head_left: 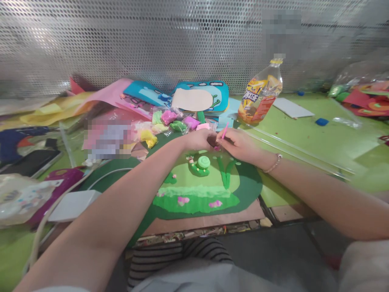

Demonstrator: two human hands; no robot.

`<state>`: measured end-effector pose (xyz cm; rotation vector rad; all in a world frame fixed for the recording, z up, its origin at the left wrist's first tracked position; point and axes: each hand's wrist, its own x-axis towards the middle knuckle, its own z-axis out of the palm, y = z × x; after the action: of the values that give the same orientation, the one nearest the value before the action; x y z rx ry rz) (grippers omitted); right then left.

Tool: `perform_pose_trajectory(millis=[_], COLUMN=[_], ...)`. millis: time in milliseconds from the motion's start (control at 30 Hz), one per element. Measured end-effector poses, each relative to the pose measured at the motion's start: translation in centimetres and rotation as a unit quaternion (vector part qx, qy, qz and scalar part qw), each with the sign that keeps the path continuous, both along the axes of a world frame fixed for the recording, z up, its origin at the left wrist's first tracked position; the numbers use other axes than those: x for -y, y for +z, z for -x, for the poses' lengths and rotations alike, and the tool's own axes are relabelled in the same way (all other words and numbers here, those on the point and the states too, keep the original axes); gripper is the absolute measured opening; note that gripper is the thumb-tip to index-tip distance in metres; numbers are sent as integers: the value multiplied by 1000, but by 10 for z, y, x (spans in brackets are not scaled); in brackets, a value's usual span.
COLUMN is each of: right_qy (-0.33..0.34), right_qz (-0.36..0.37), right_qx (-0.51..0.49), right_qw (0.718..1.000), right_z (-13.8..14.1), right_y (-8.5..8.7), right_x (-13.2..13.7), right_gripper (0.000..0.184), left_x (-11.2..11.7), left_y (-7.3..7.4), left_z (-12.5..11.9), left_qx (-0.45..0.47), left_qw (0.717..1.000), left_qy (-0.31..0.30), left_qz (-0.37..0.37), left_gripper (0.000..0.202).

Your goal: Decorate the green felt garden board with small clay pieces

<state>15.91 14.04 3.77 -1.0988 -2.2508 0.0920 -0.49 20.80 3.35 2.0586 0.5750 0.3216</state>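
Note:
A green clay picture [194, 190] lies on a dark green board in front of me, with a light green snail [202, 164], green stems [225, 172] and small pink flowers [183, 200]. My two hands meet just above its far edge. My right hand [240, 144] pinches a thin pink stick [224, 132] that points up. My left hand [200, 140] is closed with its fingertips against the right hand, on a small bit that I cannot make out. A bracelet [273, 164] sits on my right wrist.
Small bags of coloured clay [170, 121] lie behind the board. A tilted plastic drink bottle [261, 95] stands at the back right. Coloured paper and a blue cartoon card [200, 95] are stacked at the back. A perforated metal wall [152, 40] closes off the rear.

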Motion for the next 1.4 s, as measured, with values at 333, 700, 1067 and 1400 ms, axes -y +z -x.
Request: perform_pose_trajectory(millis=[333, 700, 1067, 1400], right_qy=[31, 42, 34, 21], right_qz=[-2, -3, -8, 15], right_qx=[9, 6, -14, -1], right_qw=[999, 999, 999, 1000], right_z=[1, 0, -2, 1], right_y=[1, -3, 0, 0], right_x=[2, 1, 2, 2], right_gripper=[15, 16, 17, 18], left_x=[-7, 1, 1, -4], left_y=[-8, 3, 4, -2], left_z=[1, 2, 2, 2], left_qx=[4, -10, -19, -20], left_qw=[1000, 1000, 999, 999], left_qy=[-1, 16, 22, 11], left_qz=[10, -8, -32, -27], left_gripper=[27, 22, 23, 26])
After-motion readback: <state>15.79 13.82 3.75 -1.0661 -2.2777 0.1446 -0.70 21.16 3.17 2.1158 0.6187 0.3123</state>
